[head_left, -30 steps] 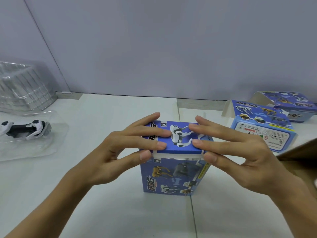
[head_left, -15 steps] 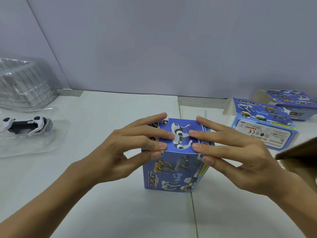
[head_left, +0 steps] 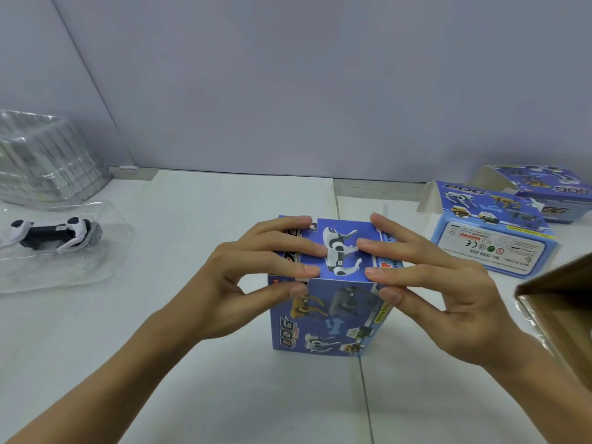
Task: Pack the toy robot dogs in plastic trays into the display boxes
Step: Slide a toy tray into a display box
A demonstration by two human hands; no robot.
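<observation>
Both hands, left hand [head_left: 230, 283] and right hand [head_left: 448, 293], fingers straight, spread, pressing box [head_left: 326, 299] top flap; box upright mid-worktop [head_left: 224, 379]. Dog [head_left: 51, 233] in tray [head_left: 105, 261] far left of box.

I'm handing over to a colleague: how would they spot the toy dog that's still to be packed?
Look to the far left of the white table, just in front of the stack of clear trays. There the toy robot dog lies in a clear plastic tray. It is the only real, unboxed dog, black-bodied with white legs.
</observation>
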